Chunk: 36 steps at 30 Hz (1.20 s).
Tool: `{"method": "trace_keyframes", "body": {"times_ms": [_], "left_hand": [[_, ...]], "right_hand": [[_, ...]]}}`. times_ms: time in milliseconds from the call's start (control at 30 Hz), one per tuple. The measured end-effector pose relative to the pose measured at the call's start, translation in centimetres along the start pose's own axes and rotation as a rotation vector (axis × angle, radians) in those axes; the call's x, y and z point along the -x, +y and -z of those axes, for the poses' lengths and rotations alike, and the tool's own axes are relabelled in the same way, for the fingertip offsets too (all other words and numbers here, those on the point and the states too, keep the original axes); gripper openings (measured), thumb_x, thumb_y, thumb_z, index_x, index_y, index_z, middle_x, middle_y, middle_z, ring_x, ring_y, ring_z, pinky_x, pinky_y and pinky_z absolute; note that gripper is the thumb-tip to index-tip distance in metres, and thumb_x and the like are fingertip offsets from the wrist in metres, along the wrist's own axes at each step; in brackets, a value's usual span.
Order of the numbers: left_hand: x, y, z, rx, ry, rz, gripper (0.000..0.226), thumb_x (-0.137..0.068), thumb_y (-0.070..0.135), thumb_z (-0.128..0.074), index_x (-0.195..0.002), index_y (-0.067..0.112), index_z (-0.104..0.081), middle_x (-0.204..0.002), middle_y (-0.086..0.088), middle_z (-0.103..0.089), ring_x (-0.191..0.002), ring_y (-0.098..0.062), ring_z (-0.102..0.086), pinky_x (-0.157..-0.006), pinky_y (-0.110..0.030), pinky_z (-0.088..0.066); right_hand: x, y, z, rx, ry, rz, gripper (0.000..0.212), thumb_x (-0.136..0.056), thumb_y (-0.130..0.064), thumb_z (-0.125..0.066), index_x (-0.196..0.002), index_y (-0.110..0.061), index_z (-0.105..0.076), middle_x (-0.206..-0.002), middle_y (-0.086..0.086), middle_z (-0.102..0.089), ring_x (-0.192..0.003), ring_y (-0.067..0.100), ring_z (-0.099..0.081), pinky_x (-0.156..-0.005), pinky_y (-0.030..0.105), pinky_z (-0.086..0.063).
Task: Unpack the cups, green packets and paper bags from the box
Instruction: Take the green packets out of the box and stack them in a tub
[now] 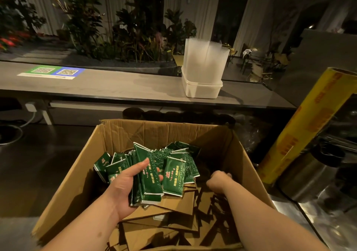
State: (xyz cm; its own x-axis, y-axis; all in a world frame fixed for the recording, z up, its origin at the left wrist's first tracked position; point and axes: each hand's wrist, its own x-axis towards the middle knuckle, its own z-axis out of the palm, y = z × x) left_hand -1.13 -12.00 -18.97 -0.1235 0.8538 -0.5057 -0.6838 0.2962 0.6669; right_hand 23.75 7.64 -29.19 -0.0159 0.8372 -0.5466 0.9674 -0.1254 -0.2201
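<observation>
Cardboard box [77, 165]: my left hand [125, 189] grips a fanned bundle of green packets [152, 175] inside it, above flat brown paper bags [173, 208]. My right hand [218, 181] is low at the box's right side; grip unclear. Stacked clear cups [204, 61] stand on the far surface [116, 86].

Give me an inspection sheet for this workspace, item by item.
Surface: dark worktop under the box; grey counter behind.
Job's things: green packets and flat paper bags inside the box; translucent stacks, possibly cups, in a white tub on the counter.
Clutter: yellow roll, steel canister, QR sheet.
Hands: left hand grips a bundle of packets; right hand reaches into the box, grip hidden.
Cables: white cable below the counter, left.
Surroundings: plants, dim room.
</observation>
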Motion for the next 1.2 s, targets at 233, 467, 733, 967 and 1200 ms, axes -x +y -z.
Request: {"method": "trace_keyframes", "body": {"times_ms": [233, 467, 733, 967, 1200], "left_hand": [[0.7, 0.1, 0.1, 0.011, -0.020, 0.007, 0.061, -0.077, 0.037, -0.074, -0.120, -0.005, -0.069, -0.130, -0.033, -0.062, -0.129, -0.049, -0.056, -0.114, -0.062, -0.038], [0.7, 0.5, 0.2, 0.028, -0.009, 0.000, 0.049, -0.078, 0.036, -0.073, -0.107, -0.003, -0.077, -0.120, -0.028, -0.070, -0.117, -0.046, -0.064, -0.112, -0.063, -0.040], [1.2, 0.4, 0.5, -0.004, 0.039, -0.050, 0.046, -0.088, 0.048, -0.069, -0.103, 0.005, -0.076, -0.100, -0.022, -0.074, -0.093, -0.041, -0.070, -0.085, -0.050, -0.055], [0.5, 0.1, 1.0, -0.010, 0.015, -0.028, 0.060, -0.083, 0.046, -0.074, -0.122, 0.001, -0.067, -0.108, -0.024, -0.068, -0.101, -0.043, -0.067, -0.100, -0.058, -0.049], [2.1, -0.3, -0.9, -0.177, 0.007, -0.045, 0.084, -0.067, 0.048, -0.086, -0.140, 0.021, -0.055, -0.125, -0.025, -0.066, -0.109, -0.044, -0.067, -0.076, -0.050, -0.059]], "right_hand": [[2.0, -0.4, 0.9, -0.125, 0.244, 0.035, 0.027, -0.095, -0.020, -0.065, -0.122, -0.016, -0.065, -0.110, 0.008, -0.066, -0.103, 0.026, -0.064, -0.096, 0.039, -0.055], [11.8, -6.8, 3.9, -0.537, 0.683, 0.572, 0.020, -0.097, -0.013, -0.065, -0.116, -0.021, -0.065, -0.101, -0.014, -0.061, -0.095, 0.007, -0.063, -0.072, 0.014, -0.051], [19.9, -11.4, -2.7, -0.379, 0.534, 1.072, 0.012, -0.094, -0.034, -0.063, -0.101, -0.025, -0.064, -0.098, -0.016, -0.062, -0.094, 0.003, -0.059, -0.080, 0.020, -0.055], [19.6, -11.2, -2.3, -1.022, 0.097, 0.797, 0.009, -0.099, -0.018, -0.064, -0.097, -0.010, -0.067, -0.092, 0.003, -0.068, -0.084, 0.007, -0.066, -0.072, 0.021, -0.056], [21.2, -10.7, -0.5, -0.857, -0.044, 0.689, 0.027, -0.096, -0.011, -0.066, -0.118, -0.026, -0.061, -0.115, -0.005, -0.063, -0.103, 0.010, -0.065, -0.069, 0.015, -0.056]]}}
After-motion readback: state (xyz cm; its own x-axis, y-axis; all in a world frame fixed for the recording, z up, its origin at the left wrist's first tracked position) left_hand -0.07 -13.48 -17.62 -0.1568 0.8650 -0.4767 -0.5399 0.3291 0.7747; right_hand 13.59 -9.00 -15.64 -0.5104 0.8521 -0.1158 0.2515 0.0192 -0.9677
